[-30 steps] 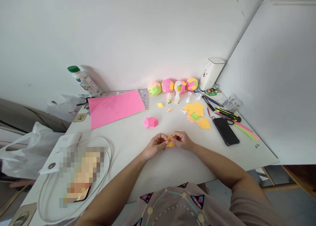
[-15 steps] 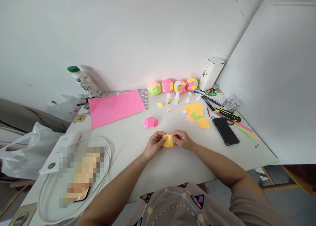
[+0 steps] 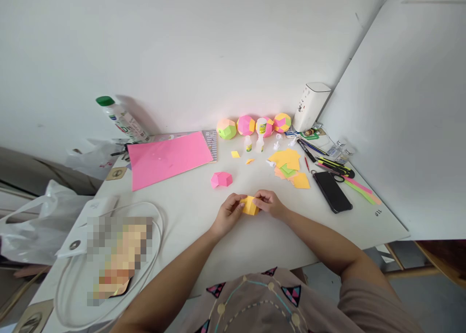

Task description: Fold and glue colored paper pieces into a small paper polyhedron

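Observation:
A folded yellow paper piece [image 3: 250, 206] with creased faces is held just above the white table. My left hand [image 3: 230, 213] pinches its left end between thumb and fingers. On its right end, my right hand [image 3: 271, 203] grips it, thumb over the front. Beyond my left hand lies a small pink folded paper shape [image 3: 221, 179]. Two little yellow paper pieces, a flat one [image 3: 235, 154] and a folded one [image 3: 249, 161], rest farther back. To the right, yellow, green and peach paper sheets [image 3: 289, 161] are spread in a loose pile.
Along the wall stand several coloured paper balls [image 3: 246, 125] and small glue bottles [image 3: 248, 143]. A pink sheet [image 3: 169, 159] lies at left, a white cable [image 3: 160, 245] nearer. At right are a black phone [image 3: 332, 191], pens, a cutter [image 3: 337, 169] and a white box [image 3: 312, 107].
The yellow paper piece has turned and tilted slightly between my fingers, and its folded faces now look more bent. Both hands keep hold of it in nearly the same place.

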